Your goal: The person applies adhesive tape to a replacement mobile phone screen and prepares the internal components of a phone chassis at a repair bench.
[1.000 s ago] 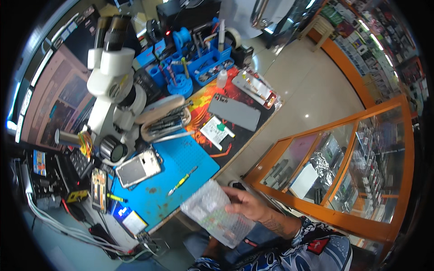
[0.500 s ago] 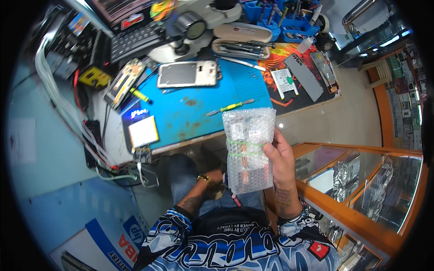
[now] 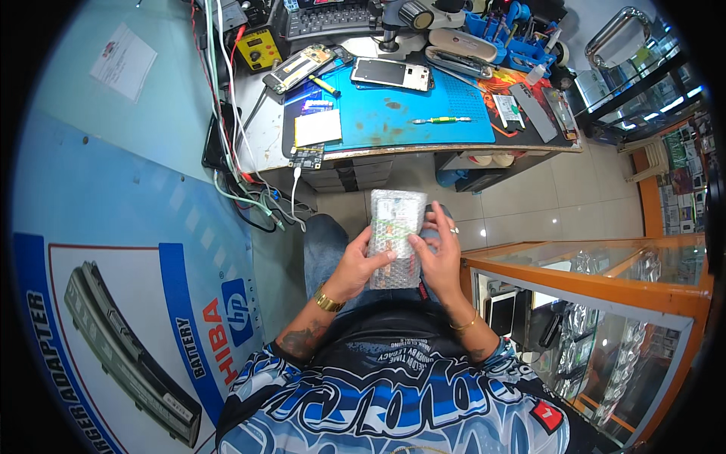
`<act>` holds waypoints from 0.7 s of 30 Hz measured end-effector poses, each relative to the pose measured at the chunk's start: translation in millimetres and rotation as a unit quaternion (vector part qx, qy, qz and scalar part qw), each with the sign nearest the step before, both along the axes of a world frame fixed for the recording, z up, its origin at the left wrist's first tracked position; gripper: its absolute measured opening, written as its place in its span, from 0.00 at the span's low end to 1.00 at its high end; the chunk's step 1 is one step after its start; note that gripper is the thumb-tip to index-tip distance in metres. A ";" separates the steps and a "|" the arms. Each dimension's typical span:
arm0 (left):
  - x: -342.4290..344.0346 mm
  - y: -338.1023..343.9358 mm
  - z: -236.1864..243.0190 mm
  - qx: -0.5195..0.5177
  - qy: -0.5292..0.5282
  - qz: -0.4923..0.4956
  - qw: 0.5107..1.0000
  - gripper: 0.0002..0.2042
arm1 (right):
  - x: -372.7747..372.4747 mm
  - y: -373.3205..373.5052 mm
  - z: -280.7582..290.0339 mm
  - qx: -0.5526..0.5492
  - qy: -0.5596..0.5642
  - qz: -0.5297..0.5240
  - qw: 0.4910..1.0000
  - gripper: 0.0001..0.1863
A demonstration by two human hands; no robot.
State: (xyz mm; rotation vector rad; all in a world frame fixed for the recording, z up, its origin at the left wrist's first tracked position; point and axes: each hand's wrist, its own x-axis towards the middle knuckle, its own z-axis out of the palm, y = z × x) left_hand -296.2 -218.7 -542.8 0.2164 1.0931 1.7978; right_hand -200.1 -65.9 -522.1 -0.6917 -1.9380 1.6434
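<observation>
A flat bubble-wrapped package point(image 3: 393, 268) with green rubber bands round its middle is held upright above my lap. My left hand point(image 3: 357, 266) grips its left edge, the thumb lying across the front. On the other side my right hand point(image 3: 441, 253) presses its thumb against the wrap near the bands, while some of its fingers stretch out past the edge. What lies inside the wrap is blurred; pale and coppery patches show through. Beyond the package, on the workbench, lies a blue mat point(image 3: 363, 130) with a green-handled double-ended tool point(image 3: 442, 119) on it.
An opened phone point(image 3: 392, 73) and a white rectangular panel point(image 3: 318, 128) lie on the bench. Cables point(image 3: 227, 144) hang at its left end beside a yellow meter point(image 3: 259, 50). A glass display case point(image 3: 582, 303) with an orange frame stands close on my right.
My left hand has come up from my lap and taken hold of the package's left side. The package has moved nearer to my body. The view has shifted, showing the bench farther off.
</observation>
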 end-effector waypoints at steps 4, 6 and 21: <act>19.7 -22.4 9.2 -0.006 0.022 0.052 0.998 0.28 | 8.7 -1.0 16.4 0.351 0.033 0.086 0.932 0.11; 26.0 -26.4 15.2 -0.014 0.070 0.049 0.996 0.28 | 10.4 -8.0 19.7 0.400 0.006 0.090 0.912 0.09; 25.0 -28.6 11.5 -0.021 0.073 0.003 0.997 0.24 | 33.1 2.8 41.3 0.094 -0.080 0.216 0.969 0.04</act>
